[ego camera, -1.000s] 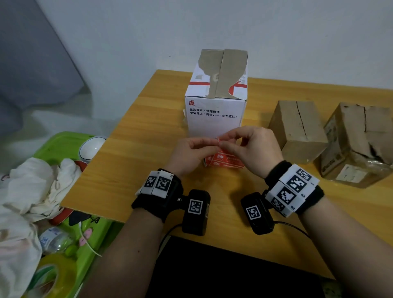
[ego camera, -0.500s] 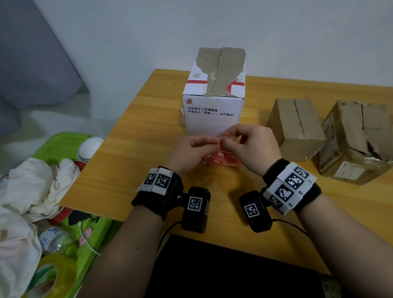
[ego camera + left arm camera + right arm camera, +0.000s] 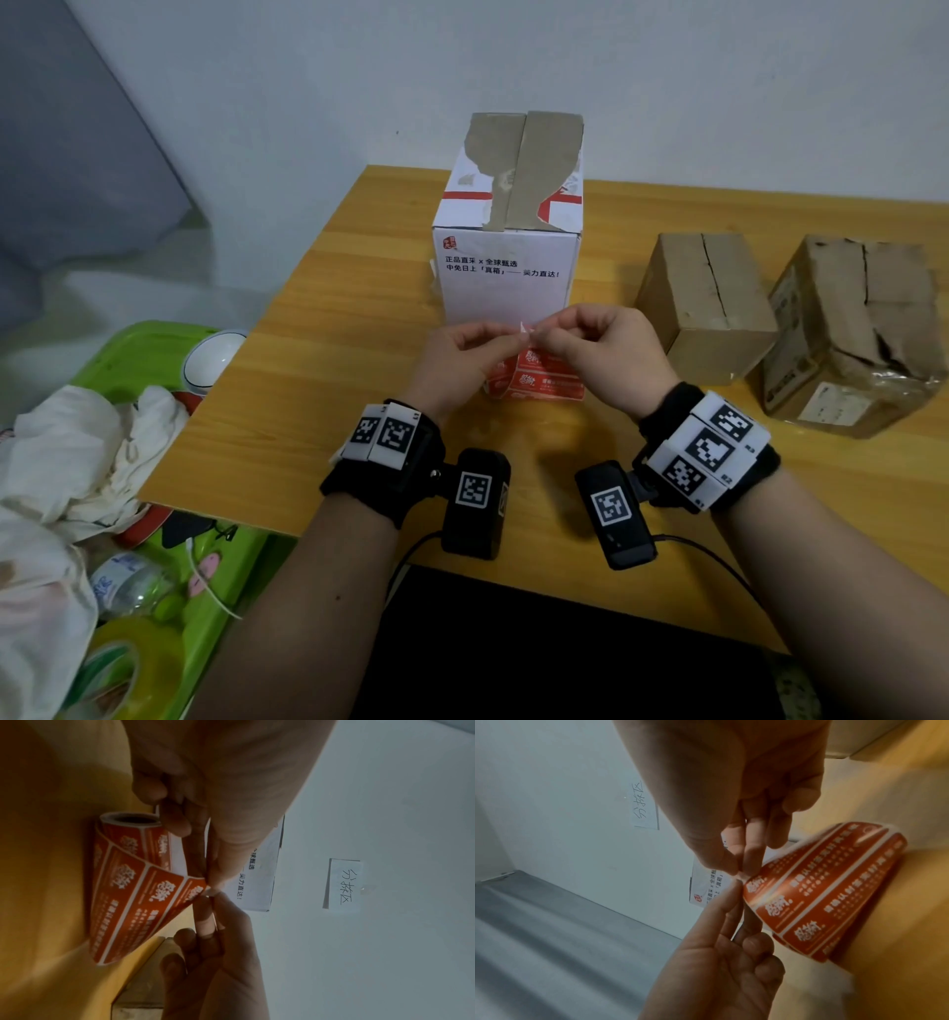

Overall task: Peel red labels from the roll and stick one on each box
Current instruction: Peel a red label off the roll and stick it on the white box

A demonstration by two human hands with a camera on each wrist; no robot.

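Observation:
A roll of red labels [image 3: 534, 383] lies on the wooden table [image 3: 328, 390] in front of the tall white box [image 3: 508, 267]. Its free strip [image 3: 144, 892] curls up off the roll [image 3: 128, 820] to my hands. My left hand [image 3: 513, 340] and right hand [image 3: 540, 336] both pinch the strip's end [image 3: 526, 329] between thumb and forefinger, fingertips almost touching. In the right wrist view the strip [image 3: 821, 892] fans out from that pinch. Whether a label corner has lifted I cannot tell. Two brown cardboard boxes [image 3: 706, 303] [image 3: 852, 334] stand to the right.
Left of the table, lower down, a green tray [image 3: 154, 349] holds white cloth [image 3: 77, 452], a bowl [image 3: 213, 357] and a yellow tape roll [image 3: 120, 668]. A handwritten paper note [image 3: 343, 883] hangs on the wall behind. The table's left edge is close to my left wrist.
Both hands stay together at the strip's end in front of the white box; only small finger movements show.

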